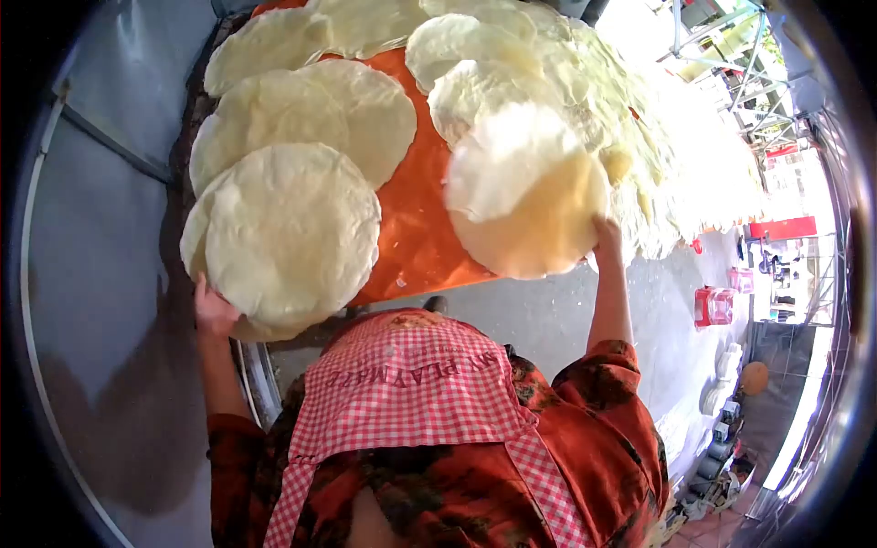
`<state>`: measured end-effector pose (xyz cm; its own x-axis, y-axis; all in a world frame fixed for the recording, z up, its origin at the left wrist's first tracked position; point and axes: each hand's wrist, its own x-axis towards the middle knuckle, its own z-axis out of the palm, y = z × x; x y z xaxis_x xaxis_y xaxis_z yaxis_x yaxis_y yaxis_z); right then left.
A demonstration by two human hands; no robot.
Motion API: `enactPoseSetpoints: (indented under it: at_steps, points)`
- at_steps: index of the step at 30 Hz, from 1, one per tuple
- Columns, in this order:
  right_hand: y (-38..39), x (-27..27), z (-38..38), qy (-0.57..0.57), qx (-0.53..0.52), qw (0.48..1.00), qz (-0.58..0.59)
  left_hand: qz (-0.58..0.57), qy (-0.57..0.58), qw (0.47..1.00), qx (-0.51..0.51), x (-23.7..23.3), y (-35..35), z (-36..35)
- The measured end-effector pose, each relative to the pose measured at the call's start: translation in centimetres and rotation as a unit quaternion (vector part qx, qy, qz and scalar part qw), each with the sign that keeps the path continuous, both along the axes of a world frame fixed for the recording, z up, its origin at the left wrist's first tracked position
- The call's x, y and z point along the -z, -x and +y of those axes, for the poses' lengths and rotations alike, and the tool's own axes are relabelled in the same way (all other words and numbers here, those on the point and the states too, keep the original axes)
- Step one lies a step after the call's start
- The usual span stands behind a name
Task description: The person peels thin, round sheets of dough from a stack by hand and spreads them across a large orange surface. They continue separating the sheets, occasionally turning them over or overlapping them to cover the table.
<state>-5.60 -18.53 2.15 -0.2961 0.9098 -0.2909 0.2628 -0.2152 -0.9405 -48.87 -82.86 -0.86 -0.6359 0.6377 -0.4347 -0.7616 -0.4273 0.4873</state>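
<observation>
Left fingers: at the lower-left edge of the left flatbread round, overlapping others; whether clamped, I cannot tell.
Orange tabletop: between my left and right fingers.
Sunlit flatbread round: just left of my right fingers.
Right fingers: clamped on its right edge.
Overlapping rounds: beyond my right fingers.

L hand at edge of thin round dough sheet, L side of orange-topped desk; R hand grips rim of 2nd sheet, part sunlit. More sheets overlap behind. Gingham apron w/ lettering.
</observation>
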Motion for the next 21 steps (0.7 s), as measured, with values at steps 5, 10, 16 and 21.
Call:
enactPoseSetpoints:
  at_steps: [5, 10, 16, 21]
  points:
    - [-2.5, 2.8, -2.5, 0.078, 0.033, 0.989, -0.12, -0.008, -0.052, 0.999, -0.012, 0.2, -4.6, -0.1]
    - [3.6, 2.1, -4.8, -0.476, 0.008, 0.732, -0.487, 0.001, 0.111, 0.991, -0.081, 0.7, -6.5, 0.2]
    - [24.1, -3.5, -27.3, -0.115, -0.555, 0.824, -0.02, 0.189, 0.066, 0.976, -0.089, -4.6, -6.2, 6.1]
    - [33.6, -1.9, -41.0, -0.174, -0.66, 0.73, 0.045, 0.141, 0.002, 0.986, -0.088, -3.9, -5.7, 5.9]
